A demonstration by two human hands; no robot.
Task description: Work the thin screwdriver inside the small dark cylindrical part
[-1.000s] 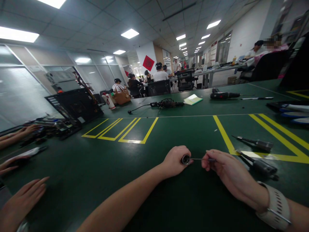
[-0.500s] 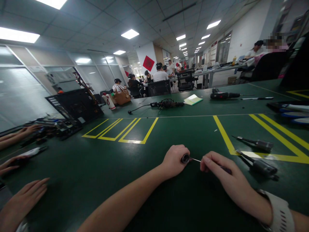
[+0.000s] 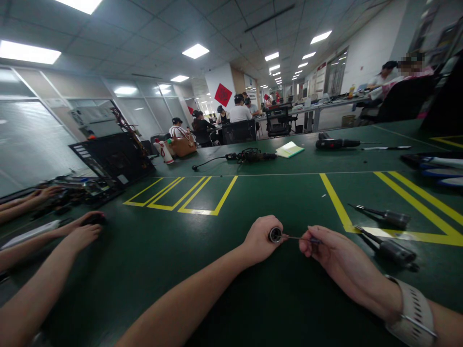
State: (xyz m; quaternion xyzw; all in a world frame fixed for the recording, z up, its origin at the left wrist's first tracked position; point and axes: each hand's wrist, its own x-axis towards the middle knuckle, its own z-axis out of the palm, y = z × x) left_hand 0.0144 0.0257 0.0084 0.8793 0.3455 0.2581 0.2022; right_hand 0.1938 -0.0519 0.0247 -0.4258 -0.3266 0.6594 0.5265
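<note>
My left hand [image 3: 261, 241] is closed around a dark cylindrical part whose hollow round end [image 3: 275, 235] faces me. My right hand [image 3: 333, 250] pinches a slim screwdriver [image 3: 315, 240] by its dark handle. Its thin metal shaft points left to the cylinder, and the tip is at or in front of the round opening; which one I cannot tell. Right of my right hand lie two dark cylindrical tools with long thin shafts, the farther one [image 3: 396, 218] and the nearer one [image 3: 397, 252].
A cordless drill [image 3: 336, 142], a pen [image 3: 386, 148], a notepad [image 3: 289, 149] and a cabled black device [image 3: 249, 155] lie along the back. Yellow tape [image 3: 198, 211] marks the green table. At left, a co-worker's hands [image 3: 85, 233] hold a dark object beside a black panel [image 3: 115, 161].
My right hand has turned palm-up and regripped the screwdriver, with the handle now mostly covered. The cylinder's opening has tilted more toward me. The co-worker's hands at left have moved forward and together.
</note>
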